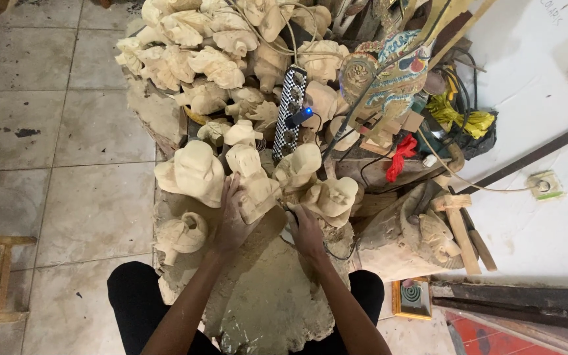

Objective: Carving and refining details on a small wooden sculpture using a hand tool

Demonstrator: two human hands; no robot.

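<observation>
I sit over a dusty, sawdust-covered work block [264, 296]. My left hand [231, 220] rests against an unpainted pale wooden carving [252, 177], gripping its side. My right hand [306, 231] is closed around a small tool with a thin black cord trailing from it; the tool's tip is hidden against the carving's base. Similar raw carved figures stand close by: a large one [193, 172] to the left, one [331, 197] to the right and a small one [182, 235] low on the left.
A heap of unpainted carvings [212, 59] fills the back. A checkered power strip [290, 112] with a blue-lit plug lies among them. A painted figure [389, 79], cables, red and yellow cloth sit right. A wall socket [542, 186] is on the white wall. Tiled floor lies left.
</observation>
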